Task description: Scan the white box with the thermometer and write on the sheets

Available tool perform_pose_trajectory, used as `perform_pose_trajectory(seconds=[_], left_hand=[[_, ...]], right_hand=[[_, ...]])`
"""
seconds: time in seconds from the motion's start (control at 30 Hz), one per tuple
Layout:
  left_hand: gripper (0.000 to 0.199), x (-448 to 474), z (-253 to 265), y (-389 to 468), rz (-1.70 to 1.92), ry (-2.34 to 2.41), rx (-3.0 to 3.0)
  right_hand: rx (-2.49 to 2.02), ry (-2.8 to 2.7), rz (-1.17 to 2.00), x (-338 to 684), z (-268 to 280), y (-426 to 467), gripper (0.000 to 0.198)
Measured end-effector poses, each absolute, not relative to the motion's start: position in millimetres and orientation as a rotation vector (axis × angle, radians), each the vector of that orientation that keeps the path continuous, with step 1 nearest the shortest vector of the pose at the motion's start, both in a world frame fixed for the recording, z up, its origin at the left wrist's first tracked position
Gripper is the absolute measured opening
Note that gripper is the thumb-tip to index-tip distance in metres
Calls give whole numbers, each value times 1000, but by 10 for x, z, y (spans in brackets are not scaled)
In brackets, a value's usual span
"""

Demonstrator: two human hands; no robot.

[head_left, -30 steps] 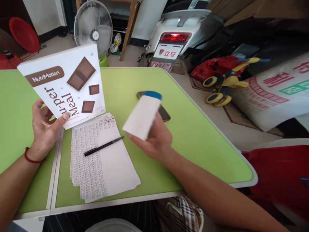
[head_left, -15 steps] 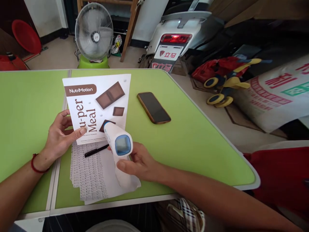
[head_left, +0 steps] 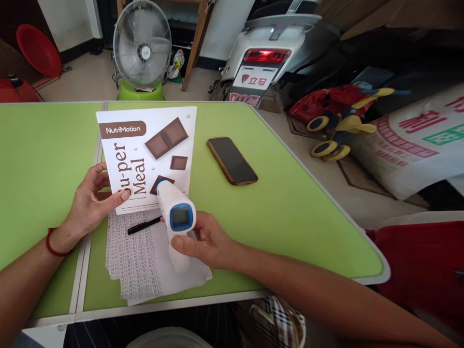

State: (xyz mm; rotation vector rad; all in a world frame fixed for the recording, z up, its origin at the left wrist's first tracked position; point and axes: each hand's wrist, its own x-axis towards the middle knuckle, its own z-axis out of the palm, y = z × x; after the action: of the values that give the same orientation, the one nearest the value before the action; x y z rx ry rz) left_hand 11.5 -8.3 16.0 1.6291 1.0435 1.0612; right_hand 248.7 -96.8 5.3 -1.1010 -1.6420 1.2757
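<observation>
My left hand [head_left: 92,195] grips the lower left edge of a white NutriMotion box [head_left: 134,159] printed with chocolate pieces, its thumb on the front and fingers behind. The box stands tilted up over the table. My right hand [head_left: 206,241] is wrapped around the handle of a white and blue infrared thermometer [head_left: 177,212], its small screen facing me and its nose pointing at the lower part of the box. Beneath lie sheets of handwritten paper [head_left: 141,266] with a black pen [head_left: 145,225] on top, partly hidden by the thermometer.
On the green table [head_left: 297,232], a phone [head_left: 232,161] lies right of the box. A metal-rimmed seam runs across the table at left. Beyond the table are a fan [head_left: 142,46], a white scooter [head_left: 261,63], a child's tricycle [head_left: 340,125] and a large sack [head_left: 416,135].
The thermometer has shifted slightly left and turned its screen more squarely toward me. The screen looks darker now. My left hand keeps its grip on the box.
</observation>
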Motion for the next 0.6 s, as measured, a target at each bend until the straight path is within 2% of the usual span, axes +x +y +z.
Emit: perform_pose_trajectory(seconds=[0.2,0.43,0.6], left_hand=[[48,118,235,-97,925,1046,1665],[51,106,257,-92,860,1073,1657],[45,98,236,-82,894,1020,1624]], right_hand=[[-1098,-1641,1289,2494,40,-966,35],[-1098,-1669,1263,2497,45,-968,40],[-1075,-1658,1278,2488,75,-968,35]])
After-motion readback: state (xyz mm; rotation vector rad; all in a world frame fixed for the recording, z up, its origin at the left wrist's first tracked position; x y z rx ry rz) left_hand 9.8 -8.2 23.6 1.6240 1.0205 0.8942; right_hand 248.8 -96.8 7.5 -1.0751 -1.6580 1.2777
